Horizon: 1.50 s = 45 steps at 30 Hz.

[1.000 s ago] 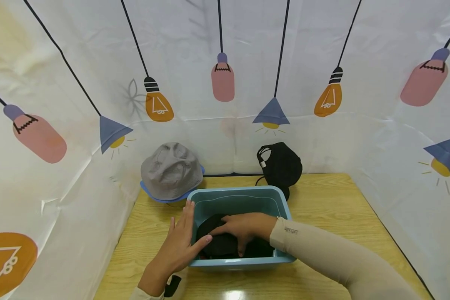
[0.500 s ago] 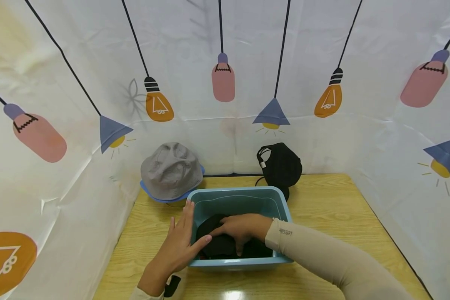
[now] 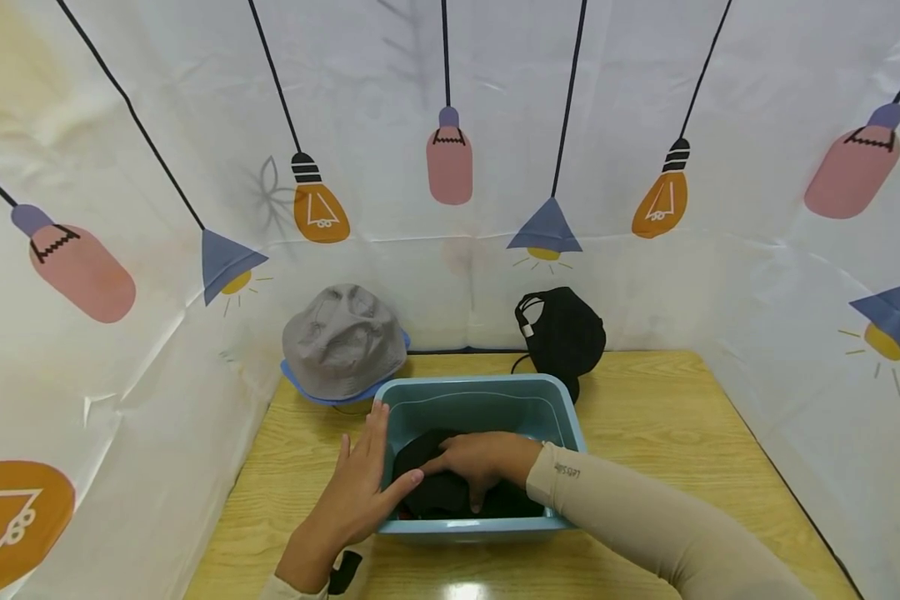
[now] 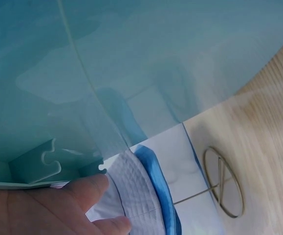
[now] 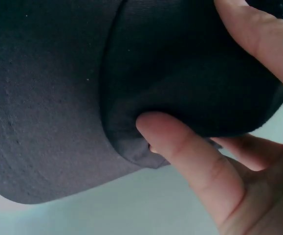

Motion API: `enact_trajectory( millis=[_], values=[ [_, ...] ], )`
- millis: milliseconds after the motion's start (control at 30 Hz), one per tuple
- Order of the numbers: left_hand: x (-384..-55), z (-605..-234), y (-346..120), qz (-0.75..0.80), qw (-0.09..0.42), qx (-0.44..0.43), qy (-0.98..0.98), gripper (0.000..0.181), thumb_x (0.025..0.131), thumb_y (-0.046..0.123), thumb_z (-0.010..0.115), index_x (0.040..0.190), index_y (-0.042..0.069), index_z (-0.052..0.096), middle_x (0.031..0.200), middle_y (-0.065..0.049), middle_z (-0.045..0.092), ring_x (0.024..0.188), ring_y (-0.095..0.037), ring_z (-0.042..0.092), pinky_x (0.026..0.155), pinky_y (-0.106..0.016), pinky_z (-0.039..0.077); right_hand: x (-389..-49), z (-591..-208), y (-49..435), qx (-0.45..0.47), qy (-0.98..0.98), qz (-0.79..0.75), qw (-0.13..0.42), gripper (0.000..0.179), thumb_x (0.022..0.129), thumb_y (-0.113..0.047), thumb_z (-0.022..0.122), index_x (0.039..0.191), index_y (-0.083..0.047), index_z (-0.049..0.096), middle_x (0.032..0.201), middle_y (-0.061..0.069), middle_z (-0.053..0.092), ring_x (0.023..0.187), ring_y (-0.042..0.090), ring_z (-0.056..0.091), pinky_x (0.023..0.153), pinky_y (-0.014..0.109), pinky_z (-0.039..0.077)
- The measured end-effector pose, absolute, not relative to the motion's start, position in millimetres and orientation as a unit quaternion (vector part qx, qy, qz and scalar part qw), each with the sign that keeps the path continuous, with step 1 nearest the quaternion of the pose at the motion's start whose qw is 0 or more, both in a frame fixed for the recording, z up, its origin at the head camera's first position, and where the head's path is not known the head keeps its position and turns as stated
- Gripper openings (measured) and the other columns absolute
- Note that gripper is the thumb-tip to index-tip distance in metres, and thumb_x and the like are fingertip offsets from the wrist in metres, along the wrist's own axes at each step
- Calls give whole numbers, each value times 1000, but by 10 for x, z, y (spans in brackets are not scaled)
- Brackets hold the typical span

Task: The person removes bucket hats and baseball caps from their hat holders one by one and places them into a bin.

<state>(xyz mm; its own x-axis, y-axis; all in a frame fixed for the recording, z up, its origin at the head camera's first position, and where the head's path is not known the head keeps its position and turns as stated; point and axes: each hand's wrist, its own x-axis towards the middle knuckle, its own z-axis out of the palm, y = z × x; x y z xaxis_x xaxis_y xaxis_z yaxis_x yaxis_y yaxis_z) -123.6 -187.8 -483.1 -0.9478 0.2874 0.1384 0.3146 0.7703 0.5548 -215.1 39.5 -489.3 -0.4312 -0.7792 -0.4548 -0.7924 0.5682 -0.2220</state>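
A teal plastic bin (image 3: pixel 487 525) stands on the table with black caps in it. My right hand (image 3: pixel 491 458) reaches down into it and grips a black cap (image 3: pixel 431 492). In the right wrist view, fingers curl at the crown of this cap (image 5: pixel 48 107), beside its stiff brim. My left hand (image 3: pixel 352 492) lies along the bin's left wall with its fingers straight and its thumb over the rim. The left wrist view has the left hand (image 4: pixel 43 210) beside the bin's outer side.
Behind the bin on the left, a grey bucket hat (image 3: pixel 345 342) sits on a blue brim (image 3: pixel 307 387). A black cap (image 3: pixel 566 333) hangs at the back right. A round wire base (image 4: pixel 224 181) stands on the wood table (image 3: pixel 645 417). Printed white sheets surround the table.
My right forearm has shifted slightly left, with the hand still inside the bin on the cap. My left hand keeps its place at the bin's wall.
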Motion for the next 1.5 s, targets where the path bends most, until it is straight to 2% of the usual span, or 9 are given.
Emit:
enact_trajectory(
  millis=[133,333,533,733,833,1067,1500],
  values=[
    [-1243,-4835,-1882,-297,24,-158,-941,98,102,61,53,168,14,-1,176,-8,0,160,-33,14,119,-76,6,-2172,-4898,413,-457,848,-3,267,108,69,-33,98,155,-54,36,160,6,45,143,23,49,111,48,48],
    [-1243,-4845,-1879,-286,23,-143,-947,98,102,61,53,168,15,-2,176,-4,0,160,-29,16,121,-74,7,-2280,-4893,494,-466,840,-52,272,108,67,-33,99,153,-54,39,154,-8,50,139,16,50,110,44,48],
    [-1232,-4846,-1863,-290,31,-140,-946,98,101,57,58,168,15,1,176,-5,3,159,-29,19,121,-73,7,-2317,-4791,565,-465,836,-73,283,101,70,-33,98,153,-50,43,152,-11,52,139,14,51,111,42,48],
    [-1236,-4840,-1863,-289,24,-138,-947,98,101,65,51,168,16,0,176,-4,2,159,-28,20,121,-73,8,-2321,-4678,610,-467,834,-95,277,94,72,-30,97,151,-47,49,149,-13,55,136,11,52,111,39,48],
    [-1241,-4831,-1862,-294,22,-142,-945,97,101,63,52,168,16,0,176,-3,1,159,-28,19,120,-75,8,-2335,-4621,656,-469,832,-111,273,85,74,-29,95,148,-43,55,146,-16,57,134,8,54,111,37,48],
    [-1246,-4820,-1857,-296,14,-143,-944,97,101,61,54,168,14,2,176,-4,0,160,-30,18,119,-76,8,-2341,-4469,756,-476,834,-150,237,65,83,-27,89,143,-33,63,145,-13,60,136,10,54,113,38,47],
    [-1243,-4837,-1856,-297,1,-139,-945,99,100,66,52,168,15,2,176,-2,-2,160,-27,14,120,-75,6,-2293,-4171,983,-446,869,-162,143,50,91,-30,81,139,-25,67,145,-3,61,137,18,56,113,44,47]
  ],
)
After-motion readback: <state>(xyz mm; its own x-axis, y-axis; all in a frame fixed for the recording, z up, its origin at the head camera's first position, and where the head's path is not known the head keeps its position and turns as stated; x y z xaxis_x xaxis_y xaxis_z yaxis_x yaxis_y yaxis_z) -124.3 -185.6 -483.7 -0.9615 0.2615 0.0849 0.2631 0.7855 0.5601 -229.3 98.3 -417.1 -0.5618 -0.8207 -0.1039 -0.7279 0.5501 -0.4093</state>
